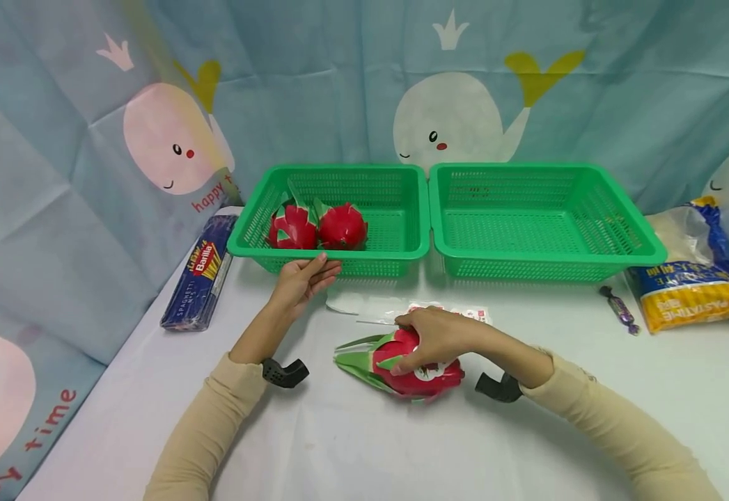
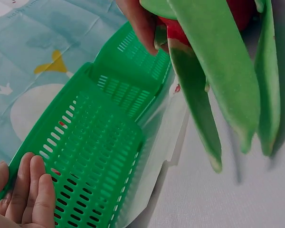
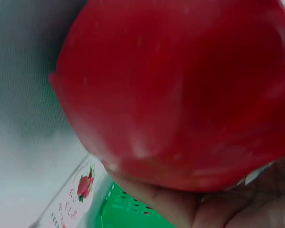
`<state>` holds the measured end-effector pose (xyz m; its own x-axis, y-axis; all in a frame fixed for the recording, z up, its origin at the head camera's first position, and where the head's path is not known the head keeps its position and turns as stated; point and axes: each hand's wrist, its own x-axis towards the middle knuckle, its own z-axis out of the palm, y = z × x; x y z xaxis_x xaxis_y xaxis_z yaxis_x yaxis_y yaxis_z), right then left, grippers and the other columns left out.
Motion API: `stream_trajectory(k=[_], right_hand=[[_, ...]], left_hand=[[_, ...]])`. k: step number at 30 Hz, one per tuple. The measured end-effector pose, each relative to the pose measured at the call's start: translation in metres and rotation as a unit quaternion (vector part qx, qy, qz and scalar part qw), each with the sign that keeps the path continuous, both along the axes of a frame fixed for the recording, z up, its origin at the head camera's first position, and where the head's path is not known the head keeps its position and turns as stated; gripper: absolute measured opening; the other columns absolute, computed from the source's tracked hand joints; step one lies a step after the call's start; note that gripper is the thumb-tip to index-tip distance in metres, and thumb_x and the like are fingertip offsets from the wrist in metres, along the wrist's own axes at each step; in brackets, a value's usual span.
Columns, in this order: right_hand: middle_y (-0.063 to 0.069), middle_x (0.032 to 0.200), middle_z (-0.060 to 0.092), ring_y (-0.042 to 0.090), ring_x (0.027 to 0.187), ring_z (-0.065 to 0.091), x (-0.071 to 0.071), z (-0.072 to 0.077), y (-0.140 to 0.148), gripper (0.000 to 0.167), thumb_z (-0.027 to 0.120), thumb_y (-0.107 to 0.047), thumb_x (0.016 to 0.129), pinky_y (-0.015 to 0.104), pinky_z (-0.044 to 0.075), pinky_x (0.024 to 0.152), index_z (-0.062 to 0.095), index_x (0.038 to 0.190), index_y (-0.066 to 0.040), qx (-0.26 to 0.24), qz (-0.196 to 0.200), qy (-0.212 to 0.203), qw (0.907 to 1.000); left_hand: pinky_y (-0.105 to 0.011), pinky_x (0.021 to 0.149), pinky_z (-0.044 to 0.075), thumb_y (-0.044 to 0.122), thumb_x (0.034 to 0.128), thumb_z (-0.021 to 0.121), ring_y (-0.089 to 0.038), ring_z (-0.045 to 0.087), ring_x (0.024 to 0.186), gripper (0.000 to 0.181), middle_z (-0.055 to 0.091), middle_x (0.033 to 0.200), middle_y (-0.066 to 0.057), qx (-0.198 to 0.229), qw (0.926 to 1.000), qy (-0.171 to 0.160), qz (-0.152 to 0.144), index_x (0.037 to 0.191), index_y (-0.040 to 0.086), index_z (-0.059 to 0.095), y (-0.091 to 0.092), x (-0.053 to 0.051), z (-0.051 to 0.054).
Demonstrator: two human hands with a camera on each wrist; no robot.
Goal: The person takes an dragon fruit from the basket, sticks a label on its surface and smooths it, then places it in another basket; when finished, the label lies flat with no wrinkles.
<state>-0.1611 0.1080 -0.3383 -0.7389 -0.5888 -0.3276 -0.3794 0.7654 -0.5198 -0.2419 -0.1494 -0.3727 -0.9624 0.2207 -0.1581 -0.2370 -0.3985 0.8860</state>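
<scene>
My right hand (image 1: pixel 442 341) grips a red dragon fruit (image 1: pixel 409 346) from above, thumb on the near side and fingers over the far side. The fruit has long green leaves pointing left and a round white sticker partly under the hand. In the right wrist view the red skin of the dragon fruit (image 3: pixel 171 95) fills most of the picture. My left hand (image 1: pixel 298 282) holds the front rim of the left green basket (image 1: pixel 402 255), thumb at the rim and fingers along the outer wall. Two more dragon fruits (image 1: pixel 292 226) lie inside that basket.
A second green basket (image 1: pixel 546 268) stands to the right. Behind the held fruit lies a clear printed plastic wrapper (image 1: pixel 364 303). A blue spaghetti box (image 1: pixel 201 275) is at left; a purple-wrapped candy (image 1: pixel 620 309) and a pasta bag (image 1: pixel 696 278) are at right.
</scene>
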Motion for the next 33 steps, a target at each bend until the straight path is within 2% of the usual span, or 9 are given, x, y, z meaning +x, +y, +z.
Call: stream_trajectory(k=[6,10,14,17,20,23,27,30,33], right_hand=[[-0.004,0.067,0.059,0.01,0.062,0.055,0.005,0.003,0.007,0.077,0.077,-0.04,0.067,0.028,0.046,0.052,0.051,0.13,-0.003,-0.059,-0.032,-0.016,0.9976],[0.002,0.07,0.064,0.012,0.055,0.059,0.001,0.024,0.023,0.076,0.078,-0.035,0.069,0.029,0.05,0.051,0.049,0.131,-0.003,-0.123,-0.062,-0.014,0.9903],[0.011,0.094,0.064,0.019,0.077,0.059,-0.013,0.053,0.052,0.075,0.077,-0.036,0.071,0.029,0.053,0.058,0.047,0.134,-0.008,-0.158,-0.13,0.04,0.978],[0.016,0.104,0.061,0.022,0.086,0.056,-0.027,0.07,0.08,0.074,0.075,-0.037,0.074,0.027,0.053,0.061,0.045,0.136,-0.011,-0.172,-0.209,0.086,0.9588],[0.021,0.11,0.058,0.019,0.086,0.057,-0.043,0.079,0.112,0.076,0.073,-0.04,0.076,0.023,0.052,0.061,0.041,0.139,-0.012,-0.184,-0.286,0.127,0.9317],[0.024,0.124,0.052,0.013,0.087,0.056,-0.063,0.079,0.147,0.08,0.069,-0.045,0.078,0.016,0.05,0.06,0.035,0.142,-0.011,-0.193,-0.348,0.154,0.9043],[0.023,0.141,0.037,0.023,0.107,0.05,-0.091,0.069,0.19,0.085,0.064,-0.052,0.078,0.014,0.049,0.067,0.03,0.143,-0.009,-0.185,-0.423,0.174,0.87],[0.023,0.143,0.035,0.035,0.119,0.043,-0.104,0.059,0.215,0.089,0.062,-0.057,0.077,0.021,0.05,0.073,0.029,0.143,-0.007,-0.161,-0.463,0.176,0.8536],[0.027,0.141,0.035,0.039,0.118,0.043,-0.111,0.048,0.232,0.094,0.059,-0.062,0.076,0.025,0.05,0.07,0.028,0.142,-0.003,-0.125,-0.483,0.167,0.8506]], left_hand=[[-0.023,0.075,0.054,0.015,0.092,0.054,-0.012,0.07,0.079,0.017,0.073,0.085,-0.003,0.001,1.0,0.004,-0.004,0.09,0.005,0.067,0.0,-0.001,-0.002],[-0.024,0.076,0.054,0.016,0.0915,0.055,-0.012,0.07,0.081,0.016,0.073,0.085,-0.003,0.0,1.0,0.005,0.0,0.091,0.005,0.067,0.0,-0.001,-0.003],[-0.024,0.077,0.054,0.017,0.0917,0.055,-0.012,0.07,0.082,0.017,0.073,0.085,-0.002,-0.003,1.0,0.006,0.006,0.093,0.005,0.067,0.0,0.0,-0.002],[-0.025,0.077,0.054,0.017,0.0917,0.055,-0.012,0.07,0.083,0.019,0.073,0.085,-0.002,-0.006,0.9999,0.009,0.009,0.096,0.002,0.066,0.0,0.0,-0.003],[-0.025,0.078,0.053,0.016,0.0918,0.055,-0.012,0.07,0.083,0.018,0.073,0.086,-0.003,-0.003,0.9999,0.012,0.007,0.096,0.002,0.065,0.001,-0.001,-0.005],[-0.026,0.079,0.053,0.016,0.0918,0.054,-0.013,0.07,0.084,0.017,0.073,0.087,-0.003,0.0,0.9999,0.015,0.008,0.093,0.003,0.065,0.001,-0.002,-0.006],[-0.026,0.078,0.053,0.015,0.0919,0.054,-0.013,0.07,0.083,0.017,0.073,0.087,-0.004,0.005,0.9997,0.018,0.014,0.092,0.002,0.065,0.0,-0.001,-0.008],[-0.026,0.078,0.053,0.014,0.0919,0.054,-0.014,0.07,0.083,0.017,0.073,0.087,-0.004,0.012,0.9996,0.022,0.011,0.092,0.002,0.066,0.0,0.0,-0.008],[-0.026,0.078,0.053,0.014,0.0919,0.054,-0.014,0.07,0.083,0.017,0.073,0.087,-0.004,0.013,0.9994,0.031,0.008,0.092,0.003,0.067,0.002,-0.001,-0.008]])
